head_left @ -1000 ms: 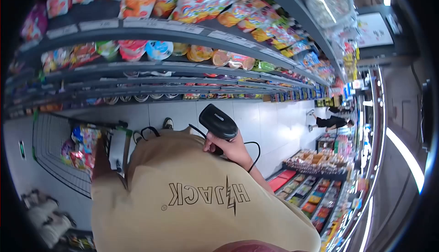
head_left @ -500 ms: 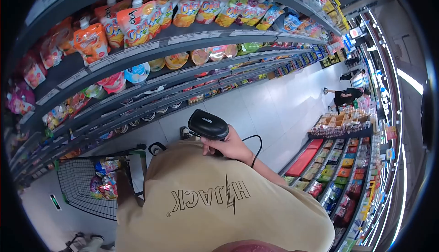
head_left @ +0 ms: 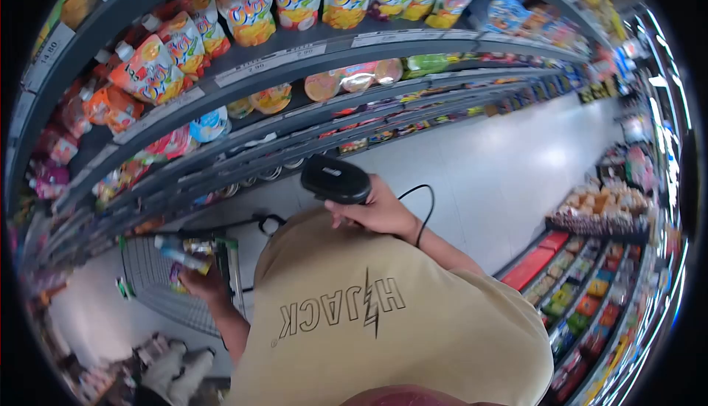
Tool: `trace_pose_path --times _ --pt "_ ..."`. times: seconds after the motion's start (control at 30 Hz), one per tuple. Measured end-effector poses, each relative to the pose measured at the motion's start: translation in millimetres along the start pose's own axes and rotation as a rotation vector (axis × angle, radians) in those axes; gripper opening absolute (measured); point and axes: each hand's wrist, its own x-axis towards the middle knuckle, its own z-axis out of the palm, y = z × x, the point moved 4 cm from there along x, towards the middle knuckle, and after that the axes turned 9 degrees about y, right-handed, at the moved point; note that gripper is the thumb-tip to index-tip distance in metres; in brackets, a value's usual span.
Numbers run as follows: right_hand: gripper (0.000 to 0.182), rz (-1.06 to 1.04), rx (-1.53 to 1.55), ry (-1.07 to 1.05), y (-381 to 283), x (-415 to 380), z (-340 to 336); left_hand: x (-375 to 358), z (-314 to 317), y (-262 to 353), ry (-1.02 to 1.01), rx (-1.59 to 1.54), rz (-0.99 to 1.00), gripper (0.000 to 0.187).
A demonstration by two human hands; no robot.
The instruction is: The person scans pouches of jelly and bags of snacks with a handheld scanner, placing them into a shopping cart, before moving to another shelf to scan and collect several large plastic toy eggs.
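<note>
My right hand [head_left: 383, 210] is closed around the grip of a black handheld scanner [head_left: 335, 179], held in front of my chest. Its rounded head points toward the shelves, and a black cord [head_left: 430, 203] loops beside my wrist. Down at the left, my left hand [head_left: 203, 286] is over the shopping cart [head_left: 151, 266], its fingers curled at a shiny blue and yellow snack packet [head_left: 181, 253]. Motion blur softens that hand and the packet. A purple bit of packaging shows by the fingertips.
Shelves of drink pouches [head_left: 247, 8] and jelly cups [head_left: 322, 85] curve past in front, with price labels [head_left: 269, 63] on their edges. Pale floor [head_left: 472, 155] runs along the aisle. Packaged goods [head_left: 590, 288] fill a low display on the right.
My view has shifted, bringing the pouches closer. My left hand now shows plainly at the cart, with the snack packet shifted there. The right hand keeps its hold on the scanner.
</note>
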Motion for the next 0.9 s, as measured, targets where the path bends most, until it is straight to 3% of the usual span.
trace_pose_path --times 0.07,0.1,0.13,0.23,0.3,0.4,0.57,0.9 --pt "0.019 0.010 -0.042 -0.001 -4 4 -40 -57 111 2 -0.294 -0.366 -0.189 0.087" --pt "0.020 0.014 -0.064 -0.013 -7 7 -61 -85 161 -4 -0.430 -0.356 -0.258 0.104" --pt "0.021 -0.013 -0.071 -0.020 -12 8 -82 -103 206 -12 -0.532 -0.317 -0.357 0.109" --pt "0.025 -0.015 -0.028 0.011 -27 6 -144 -157 328 -42 -0.757 -0.100 -0.417 0.078" --pt "0.025 -0.113 -0.010 -0.016 -34 5 -181 -182 399 -67 -0.932 -0.223 -0.608 0.076" --pt "0.025 -0.227 -0.035 -0.073 -62 -4 -222 -207 486 -85 -1.066 -0.274 -0.682 0.082" --pt "0.025 -0.276 -0.063 -0.088 -96 -20 -263 -230 561 -104 -1.128 -0.397 -0.715 0.095" --pt "0.023 -0.181 -0.030 -0.070 -81 -37 -307 -253 599 -129 -1.181 -0.316 -0.641 0.106"
